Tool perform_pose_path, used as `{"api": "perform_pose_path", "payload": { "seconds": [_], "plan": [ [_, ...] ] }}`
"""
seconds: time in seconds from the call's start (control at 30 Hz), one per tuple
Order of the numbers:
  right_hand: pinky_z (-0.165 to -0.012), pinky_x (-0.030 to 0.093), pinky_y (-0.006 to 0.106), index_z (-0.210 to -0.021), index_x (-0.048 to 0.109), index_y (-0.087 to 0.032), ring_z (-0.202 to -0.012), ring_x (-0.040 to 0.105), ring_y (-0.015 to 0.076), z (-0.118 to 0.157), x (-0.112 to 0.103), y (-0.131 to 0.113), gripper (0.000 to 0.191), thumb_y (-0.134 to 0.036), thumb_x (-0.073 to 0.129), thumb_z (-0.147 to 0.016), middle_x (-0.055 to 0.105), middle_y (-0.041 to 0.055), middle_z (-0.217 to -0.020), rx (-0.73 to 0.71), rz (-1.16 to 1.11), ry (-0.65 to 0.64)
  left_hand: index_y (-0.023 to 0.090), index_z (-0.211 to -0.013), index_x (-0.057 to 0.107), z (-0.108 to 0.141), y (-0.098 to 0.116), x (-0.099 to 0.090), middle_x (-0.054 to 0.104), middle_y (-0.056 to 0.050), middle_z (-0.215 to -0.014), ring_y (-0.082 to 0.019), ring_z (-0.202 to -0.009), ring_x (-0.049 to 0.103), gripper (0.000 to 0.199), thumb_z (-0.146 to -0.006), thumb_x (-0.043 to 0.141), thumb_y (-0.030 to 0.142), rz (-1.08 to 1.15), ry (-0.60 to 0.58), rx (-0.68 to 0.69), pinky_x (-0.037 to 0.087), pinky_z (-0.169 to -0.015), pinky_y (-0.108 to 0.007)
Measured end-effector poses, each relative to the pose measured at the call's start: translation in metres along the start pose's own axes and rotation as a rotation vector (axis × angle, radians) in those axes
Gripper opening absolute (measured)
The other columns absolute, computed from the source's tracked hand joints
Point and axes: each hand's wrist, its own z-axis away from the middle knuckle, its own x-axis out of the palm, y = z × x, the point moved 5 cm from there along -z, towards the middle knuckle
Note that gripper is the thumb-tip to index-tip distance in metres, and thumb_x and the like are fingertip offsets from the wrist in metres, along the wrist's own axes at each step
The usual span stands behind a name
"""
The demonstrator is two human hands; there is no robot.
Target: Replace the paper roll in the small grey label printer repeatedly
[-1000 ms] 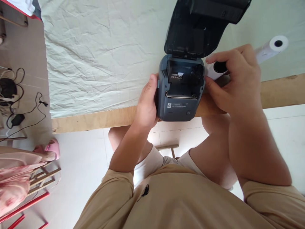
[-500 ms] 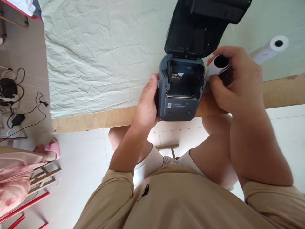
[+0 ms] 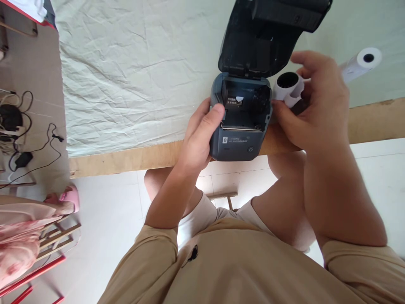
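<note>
A dark blue-grey label printer (image 3: pixel 238 145) sits at the table's front edge with its black lid (image 3: pixel 259 42) swung up. Inside its bare compartment (image 3: pixel 242 103) a small printed label shows. My left hand (image 3: pixel 201 137) grips the printer's left side, thumb over the rim. Just right of the printer, my right hand (image 3: pixel 316 97) has its thumb and fingers about a short white paper roll (image 3: pixel 280 90) with a wide dark core. The roll's loose end curls away on its right. The index finger stretches out above it; some fingertips are hidden behind the roll.
Another white paper roll (image 3: pixel 360 63), longer and narrow-cored, lies farther right on the pale green cloth (image 3: pixel 136 76). Bare wood (image 3: pixel 126 160) runs along the table's front edge. Cables and an adapter (image 3: pixel 23 159) lie on the left, near another person's foot in a pink slipper (image 3: pixel 71 197).
My left thumb has moved from the printer's side onto its rim. The short roll has shifted slightly left and turned, showing its loose end; my right index finger has lifted off it.
</note>
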Motion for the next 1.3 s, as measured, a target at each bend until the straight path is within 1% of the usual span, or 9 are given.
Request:
{"api": "perform_pose_path", "payload": {
  "seconds": [0.1, 0.17, 0.37, 0.43, 0.57, 0.7, 0.93, 1.2, 1.3],
  "plan": [
    [-0.083, 0.061, 0.037, -0.144, 0.053, -0.039, -0.085, 0.066, 0.0173, 0.002, -0.001, 0.002, 0.068, -0.019, 0.073, -0.082, 0.063, 0.0047, -0.122, 0.090, -0.104, 0.056, 0.024, -0.100, 0.071, 0.001, 0.003, 0.000, 0.067, -0.001, -0.089, -0.014, -0.079, 0.073, 0.032, -0.093, 0.070, 0.055, 0.037, -0.040, 0.018, 0.058, -0.061, -0.024],
    [-0.078, 0.059, 0.035, -0.139, 0.056, -0.037, -0.083, 0.064, 0.0169, 0.003, -0.002, 0.001, 0.060, -0.025, 0.075, -0.083, 0.062, 0.0043, -0.113, 0.091, -0.148, 0.122, 0.023, -0.098, 0.072, 0.002, 0.004, -0.001, 0.067, -0.001, -0.090, -0.012, -0.075, 0.071, 0.030, -0.092, 0.074, 0.052, 0.047, -0.033, 0.025, 0.057, -0.061, -0.023],
    [-0.063, 0.052, 0.030, -0.118, 0.064, -0.034, -0.079, 0.061, 0.0146, 0.002, -0.019, -0.023, 0.031, -0.045, 0.073, -0.090, 0.061, 0.0032, -0.104, -0.083, -0.183, 0.333, 0.022, -0.099, 0.071, 0.002, 0.005, 0.000, 0.066, -0.001, -0.090, -0.010, -0.072, 0.068, 0.031, -0.094, 0.070, 0.052, 0.050, -0.029, 0.006, 0.055, -0.059, -0.023],
    [-0.066, 0.054, 0.032, -0.110, 0.067, -0.032, -0.083, 0.066, 0.0166, 0.000, -0.020, -0.040, 0.024, -0.042, 0.074, -0.089, 0.064, 0.0019, -0.099, -0.166, -0.189, 0.305, 0.022, -0.099, 0.072, 0.002, 0.005, -0.001, 0.066, -0.001, -0.091, -0.010, -0.074, 0.067, 0.030, -0.094, 0.071, 0.051, 0.044, -0.026, 0.015, 0.055, -0.061, -0.023],
    [-0.077, 0.059, 0.036, -0.100, 0.063, -0.027, -0.092, 0.072, 0.0188, -0.008, -0.013, -0.072, 0.018, -0.022, 0.073, -0.086, 0.073, -0.0016, -0.096, -0.309, -0.108, 0.231, 0.022, -0.099, 0.072, 0.002, 0.006, -0.002, 0.066, 0.000, -0.090, -0.010, -0.076, 0.066, 0.028, -0.093, 0.072, 0.050, 0.033, -0.025, 0.030, 0.053, -0.063, -0.023],
    [-0.074, 0.059, 0.036, -0.093, 0.059, -0.026, -0.089, 0.074, 0.0169, -0.015, -0.003, -0.079, 0.022, -0.010, 0.070, -0.085, 0.075, -0.0036, -0.095, -0.319, -0.067, 0.174, 0.023, -0.101, 0.072, 0.001, 0.008, -0.003, 0.069, 0.000, -0.093, -0.014, -0.087, 0.069, 0.030, -0.093, 0.071, 0.053, -0.028, -0.009, 0.043, 0.055, -0.073, -0.024],
    [-0.076, 0.062, 0.038, -0.088, 0.062, -0.027, -0.094, 0.076, 0.0178, -0.013, -0.001, -0.076, 0.018, -0.010, 0.067, -0.088, 0.076, -0.0047, -0.098, -0.242, -0.089, 0.084, 0.024, -0.105, 0.072, 0.003, 0.008, -0.003, 0.070, -0.001, -0.097, -0.017, -0.095, 0.071, 0.032, -0.096, 0.067, 0.054, -0.039, -0.040, 0.034, 0.056, -0.082, -0.029],
    [-0.079, 0.056, 0.040, -0.088, 0.061, -0.024, -0.096, 0.077, 0.0211, 0.009, 0.004, -0.075, 0.018, -0.014, 0.072, -0.078, 0.077, -0.0031, -0.099, -0.504, -0.220, 0.147, 0.023, -0.104, 0.072, 0.002, 0.005, -0.007, 0.069, -0.003, -0.097, -0.018, -0.095, 0.067, 0.038, -0.098, 0.061, 0.059, -0.020, -0.087, 0.064, 0.055, -0.080, -0.029],
    [-0.082, 0.054, 0.041, -0.090, 0.062, -0.024, -0.102, 0.075, 0.0225, 0.016, 0.009, -0.074, 0.016, -0.034, 0.073, -0.084, 0.077, -0.0013, -0.101, -0.559, -0.238, 0.145, 0.024, -0.110, 0.069, 0.004, 0.006, -0.006, 0.068, -0.002, -0.098, -0.016, -0.093, 0.066, 0.033, -0.098, 0.064, 0.054, -0.032, -0.111, 0.040, 0.055, -0.081, -0.029]
  ]
}}
